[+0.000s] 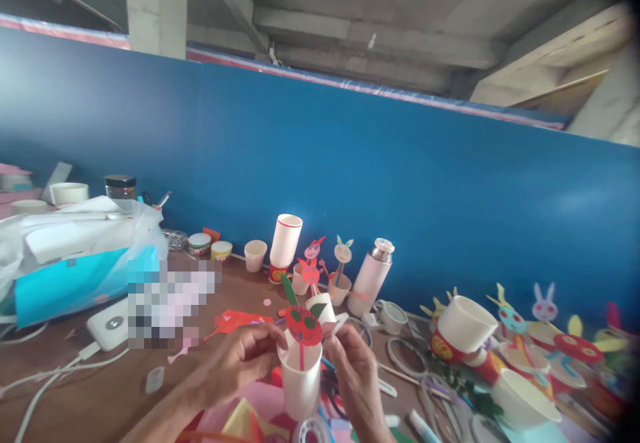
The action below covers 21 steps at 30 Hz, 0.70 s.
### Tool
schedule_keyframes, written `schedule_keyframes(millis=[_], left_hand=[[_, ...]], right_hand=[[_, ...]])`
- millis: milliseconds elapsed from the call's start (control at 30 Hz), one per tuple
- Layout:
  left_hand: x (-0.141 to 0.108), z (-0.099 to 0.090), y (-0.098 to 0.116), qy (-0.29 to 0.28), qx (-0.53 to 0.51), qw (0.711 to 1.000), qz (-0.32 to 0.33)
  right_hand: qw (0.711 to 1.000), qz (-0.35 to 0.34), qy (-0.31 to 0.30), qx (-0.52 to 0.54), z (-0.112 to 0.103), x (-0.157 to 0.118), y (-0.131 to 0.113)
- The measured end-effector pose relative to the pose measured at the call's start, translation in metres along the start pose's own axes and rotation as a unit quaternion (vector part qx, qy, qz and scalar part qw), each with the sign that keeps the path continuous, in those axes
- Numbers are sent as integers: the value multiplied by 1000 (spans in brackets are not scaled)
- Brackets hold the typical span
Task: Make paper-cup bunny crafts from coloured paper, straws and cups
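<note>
A white paper cup [300, 389] stands upright in front of me. Above its mouth is a red paper animal face [304, 328] with green eyes and ears, on a pink stick that goes down into the cup. My left hand [253, 356] is closed at the left side of the cup's rim, thumb and forefinger pinched there. On the other side, my right hand [354, 366] pinches a small white strip [340, 325] beside the face. A tape roll [311, 431] lies just in front of the cup, and coloured paper sheets [237, 419] spread beneath.
Behind stand a stack of paper cups [287, 243], cups with paper figures and a thermos flask [371, 277]. More cups with rabbit figures [515, 323] crowd the right. To the left are a white power bank [110, 324] with cables and a plastic bag [145, 223]. A blue partition [320, 143] closes the back.
</note>
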<state>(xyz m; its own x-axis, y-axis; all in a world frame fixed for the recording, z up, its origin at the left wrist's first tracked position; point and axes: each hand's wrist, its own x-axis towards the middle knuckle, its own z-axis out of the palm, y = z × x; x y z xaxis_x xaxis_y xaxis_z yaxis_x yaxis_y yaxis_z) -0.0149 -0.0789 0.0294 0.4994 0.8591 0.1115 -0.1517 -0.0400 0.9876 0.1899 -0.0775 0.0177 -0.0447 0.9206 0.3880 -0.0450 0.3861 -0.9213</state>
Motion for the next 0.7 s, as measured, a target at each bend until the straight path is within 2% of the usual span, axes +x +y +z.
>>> schedule_keyframes(millis=[167,267,433,633,700], left_hand=[[-1,0,0,0,9,1000,-9],[0,2,2,2,10,1000,-16],[-1,3,1,0,-1,1000,-20],[-1,6,-3,-14,8,1000,-21],[-2,8,0,-18,10,1000,-23]], right_hand=[[999,21,25,11,-3,2,4],[999,11,31,17,-3,2,3],[1000,-19,-8,12,-3,2,3],[994,9,-60,87,-4,1,18],[994,5,-60,87,-5,1,19]])
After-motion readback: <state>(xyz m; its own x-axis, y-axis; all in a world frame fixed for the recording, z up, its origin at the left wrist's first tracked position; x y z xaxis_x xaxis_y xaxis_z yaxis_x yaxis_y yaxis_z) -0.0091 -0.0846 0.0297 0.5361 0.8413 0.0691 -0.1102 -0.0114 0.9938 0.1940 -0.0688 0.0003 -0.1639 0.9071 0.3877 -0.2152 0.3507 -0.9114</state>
